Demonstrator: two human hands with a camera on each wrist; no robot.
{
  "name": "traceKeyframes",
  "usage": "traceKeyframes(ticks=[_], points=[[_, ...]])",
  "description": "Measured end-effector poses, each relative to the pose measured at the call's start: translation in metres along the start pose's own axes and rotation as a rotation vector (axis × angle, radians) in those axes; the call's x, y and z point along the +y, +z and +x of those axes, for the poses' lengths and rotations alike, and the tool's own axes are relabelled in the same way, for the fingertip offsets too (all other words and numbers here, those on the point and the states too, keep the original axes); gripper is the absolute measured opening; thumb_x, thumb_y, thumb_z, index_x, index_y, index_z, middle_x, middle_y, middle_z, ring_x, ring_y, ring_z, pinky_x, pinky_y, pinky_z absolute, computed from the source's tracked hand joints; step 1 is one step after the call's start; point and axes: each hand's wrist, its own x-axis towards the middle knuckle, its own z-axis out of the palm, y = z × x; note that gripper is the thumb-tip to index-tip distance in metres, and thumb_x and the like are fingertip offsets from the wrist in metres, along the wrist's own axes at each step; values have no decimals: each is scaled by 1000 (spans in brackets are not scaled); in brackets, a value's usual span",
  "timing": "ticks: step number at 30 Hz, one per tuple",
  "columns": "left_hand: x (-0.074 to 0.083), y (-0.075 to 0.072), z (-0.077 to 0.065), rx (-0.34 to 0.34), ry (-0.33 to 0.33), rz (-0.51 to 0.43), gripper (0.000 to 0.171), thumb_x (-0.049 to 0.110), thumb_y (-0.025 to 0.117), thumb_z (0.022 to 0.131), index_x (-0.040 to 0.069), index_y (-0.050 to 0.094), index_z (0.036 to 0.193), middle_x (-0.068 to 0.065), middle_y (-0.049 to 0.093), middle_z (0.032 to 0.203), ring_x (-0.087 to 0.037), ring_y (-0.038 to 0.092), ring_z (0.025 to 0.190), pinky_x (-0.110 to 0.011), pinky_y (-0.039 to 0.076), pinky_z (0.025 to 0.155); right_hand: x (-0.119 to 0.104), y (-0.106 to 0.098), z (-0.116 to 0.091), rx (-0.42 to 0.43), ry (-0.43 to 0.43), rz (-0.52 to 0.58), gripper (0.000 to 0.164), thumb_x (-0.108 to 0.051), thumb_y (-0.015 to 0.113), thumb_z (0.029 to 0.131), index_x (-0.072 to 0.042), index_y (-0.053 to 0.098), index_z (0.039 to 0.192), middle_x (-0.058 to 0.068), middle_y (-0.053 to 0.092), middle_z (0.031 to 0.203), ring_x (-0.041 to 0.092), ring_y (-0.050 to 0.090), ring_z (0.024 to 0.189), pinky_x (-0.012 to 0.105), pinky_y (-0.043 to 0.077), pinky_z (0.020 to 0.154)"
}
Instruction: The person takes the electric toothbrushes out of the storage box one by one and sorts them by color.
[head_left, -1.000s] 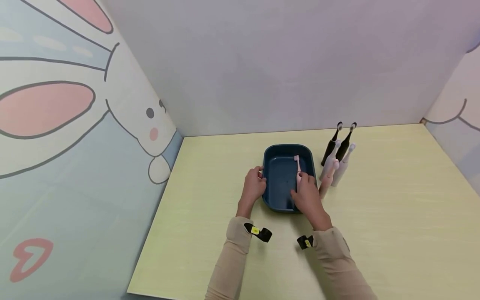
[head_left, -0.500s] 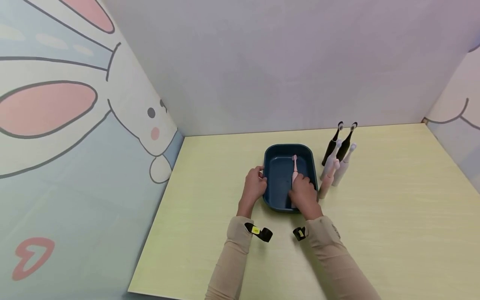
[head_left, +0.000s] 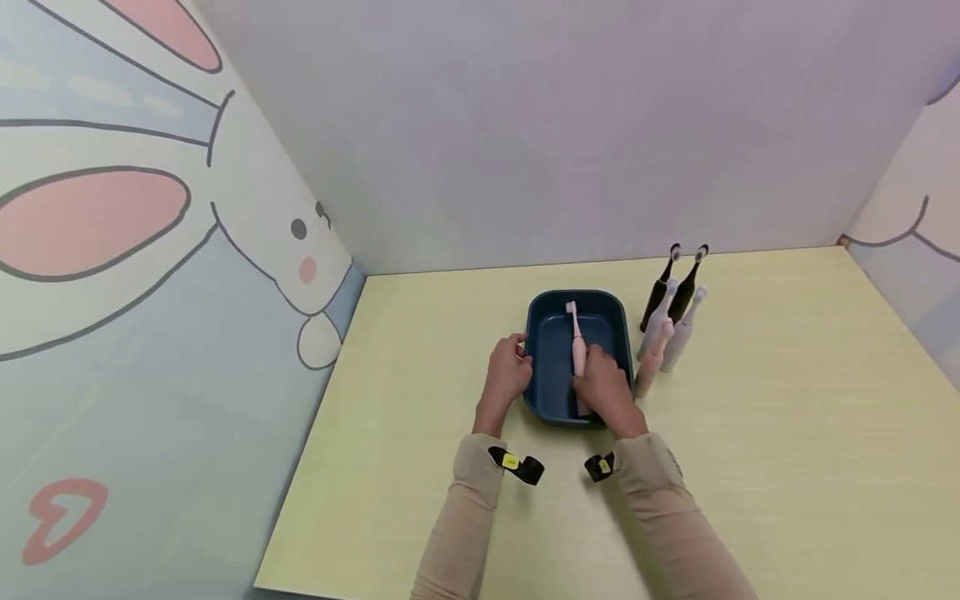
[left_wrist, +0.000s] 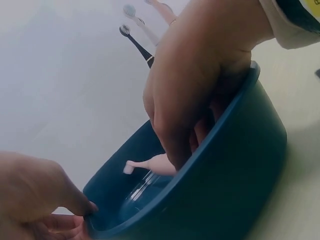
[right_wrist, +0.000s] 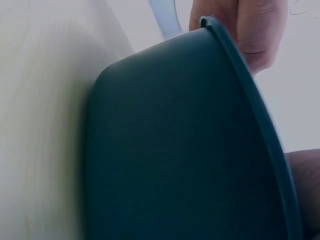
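A pink electric toothbrush (head_left: 578, 354) leans at a slight tilt inside the dark blue basin (head_left: 551, 408), its small brush head toward the far rim. My right hand (head_left: 605, 383) reaches over the near right side and grips the toothbrush's handle, whose lower part is mostly hidden by the fingers. At the basin's left rim my left hand (head_left: 508, 371) pinches the edge between thumb and fingers. The left wrist view shows that pinch by the left hand (left_wrist: 40, 195) closely, with the toothbrush (left_wrist: 159, 164) under the right hand (left_wrist: 195, 85). The basin's outer wall (right_wrist: 175, 150) fills the right wrist view.
Right of the basin several electric toothbrushes stand upright in a close group: two black toothbrushes (head_left: 683, 298) behind, two pale lilac toothbrushes (head_left: 678, 343), and a pink toothbrush (head_left: 650, 367) in front. The pale yellow table (head_left: 787, 400) meets a wall (head_left: 570, 167) at the back.
My right hand has shifted left with the toothbrush, from near the basin's right wall toward its middle. The toothbrush now tilts a little leftward at its head. The left hand keeps its place.
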Motion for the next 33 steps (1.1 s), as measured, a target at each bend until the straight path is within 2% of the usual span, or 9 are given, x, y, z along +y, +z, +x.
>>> traceKeyframes(ticks=[5,12,19,26,33], points=[[2,1,0,10,17,18,37,5,55,88,4,54,125,-5,48,86,-17,48,74,-28,41,64,1,1,-3,59,-52,92,55,-18,62,86,-1,37,132,18,53,109,31,55,91,46,44,78],[2,0,0,10,21,46,37,5,55,88,4,55,125,-4,48,85,-17,46,73,-27,39,64,-6,-2,-9,114,-118,184,58,-21,63,87,-6,34,136,13,55,106,26,56,88,40,47,75],[3,0,1,10,3,57,38,6,55,89,6,54,126,-4,48,87,-17,47,76,-28,41,66,-15,-12,-19,177,-161,203,61,-20,65,85,-4,36,136,16,55,110,30,57,94,43,47,78],[2,1,2,1,-12,62,38,7,54,89,8,53,128,-3,48,88,-17,47,78,-27,41,66,-18,-20,-30,210,-200,254,61,-19,66,85,-2,37,135,16,55,111,29,56,95,43,48,79],[3,0,2,6,-1,50,38,5,54,89,6,53,127,-4,48,88,-17,47,76,-27,41,66,-18,-24,-49,321,-292,329,58,-15,67,84,-1,40,133,17,56,110,28,57,92,44,51,74]])
